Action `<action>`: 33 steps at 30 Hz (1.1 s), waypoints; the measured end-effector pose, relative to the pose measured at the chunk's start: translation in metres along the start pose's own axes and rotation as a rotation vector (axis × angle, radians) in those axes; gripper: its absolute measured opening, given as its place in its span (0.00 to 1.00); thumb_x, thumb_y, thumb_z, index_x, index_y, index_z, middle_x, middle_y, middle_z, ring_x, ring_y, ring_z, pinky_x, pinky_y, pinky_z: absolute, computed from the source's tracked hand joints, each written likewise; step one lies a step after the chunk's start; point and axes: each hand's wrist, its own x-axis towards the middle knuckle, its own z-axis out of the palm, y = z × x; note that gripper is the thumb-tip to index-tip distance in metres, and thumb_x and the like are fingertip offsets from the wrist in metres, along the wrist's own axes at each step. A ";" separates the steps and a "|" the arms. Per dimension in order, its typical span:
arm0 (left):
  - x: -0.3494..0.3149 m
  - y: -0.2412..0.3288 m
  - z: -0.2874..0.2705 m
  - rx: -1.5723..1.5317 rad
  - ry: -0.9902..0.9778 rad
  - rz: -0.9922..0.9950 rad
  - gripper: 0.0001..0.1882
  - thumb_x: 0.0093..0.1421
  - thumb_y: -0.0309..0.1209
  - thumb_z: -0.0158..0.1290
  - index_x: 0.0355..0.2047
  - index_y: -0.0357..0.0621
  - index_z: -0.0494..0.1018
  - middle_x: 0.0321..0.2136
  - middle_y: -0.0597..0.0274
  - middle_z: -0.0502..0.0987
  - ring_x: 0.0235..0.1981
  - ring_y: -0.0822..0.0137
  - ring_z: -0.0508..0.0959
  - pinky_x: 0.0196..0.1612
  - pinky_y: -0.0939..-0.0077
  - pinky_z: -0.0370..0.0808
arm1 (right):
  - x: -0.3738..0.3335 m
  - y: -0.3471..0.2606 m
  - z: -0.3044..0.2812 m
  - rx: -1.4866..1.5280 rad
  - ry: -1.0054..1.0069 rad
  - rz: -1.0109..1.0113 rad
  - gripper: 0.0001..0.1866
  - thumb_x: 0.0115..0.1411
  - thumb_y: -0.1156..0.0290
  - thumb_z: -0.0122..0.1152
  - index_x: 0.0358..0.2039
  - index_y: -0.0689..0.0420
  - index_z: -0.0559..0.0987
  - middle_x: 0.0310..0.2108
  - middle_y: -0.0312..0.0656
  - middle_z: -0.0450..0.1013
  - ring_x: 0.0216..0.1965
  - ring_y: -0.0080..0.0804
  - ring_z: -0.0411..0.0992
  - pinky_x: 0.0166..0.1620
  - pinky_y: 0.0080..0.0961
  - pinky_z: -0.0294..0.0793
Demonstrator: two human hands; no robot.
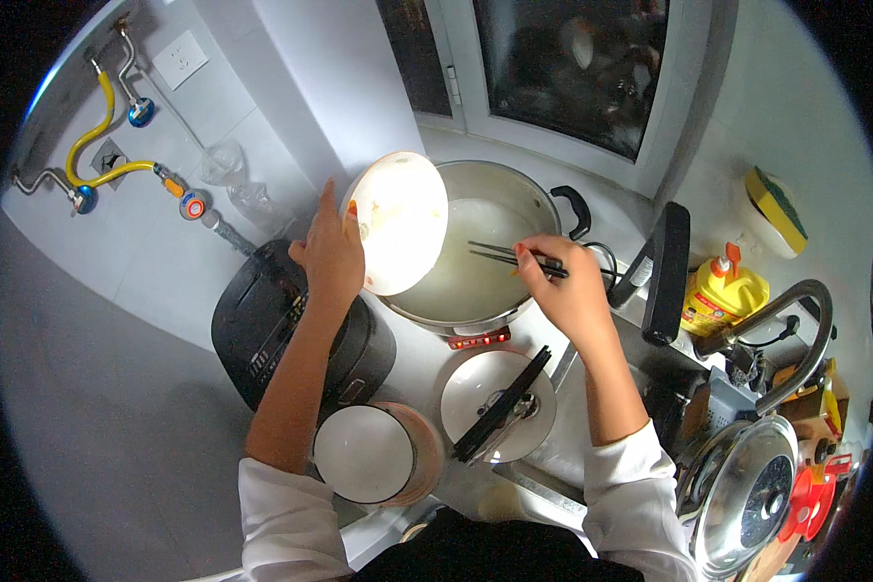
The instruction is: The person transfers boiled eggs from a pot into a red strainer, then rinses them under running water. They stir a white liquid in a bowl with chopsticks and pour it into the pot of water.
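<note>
My left hand (332, 250) is closed on the rim of a white bowl (403, 228), tipped on its side over the left edge of a large steel pot (436, 312). A few small light-brown bits cling inside the bowl. Cloudy whitish liquid (480, 223) fills part of the pot. In my right hand (567, 286) is a pair of dark chopsticks (543, 265), their tips pointing left above the liquid. Below the pot, a white plate (466, 373) bears black chopsticks (504, 403) and metal spoons (522, 407).
A black appliance (359, 349) stands under my left forearm, with a white bowl (362, 454) nearby. On the right are a sink (655, 369), a curved faucet (820, 301), a yellow bottle (732, 296) and a large steel lid (747, 495). A window (572, 73) rises behind the pot.
</note>
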 end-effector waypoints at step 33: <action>-0.005 -0.004 0.010 -0.502 0.009 0.058 0.32 0.65 0.48 0.34 0.59 0.35 0.48 0.49 0.37 0.63 0.48 0.54 0.70 0.51 0.67 0.65 | -0.057 -0.014 0.032 0.073 0.185 -0.164 0.09 0.53 0.78 0.57 0.36 0.64 0.77 0.32 0.48 0.75 0.27 0.39 0.75 0.32 0.27 0.74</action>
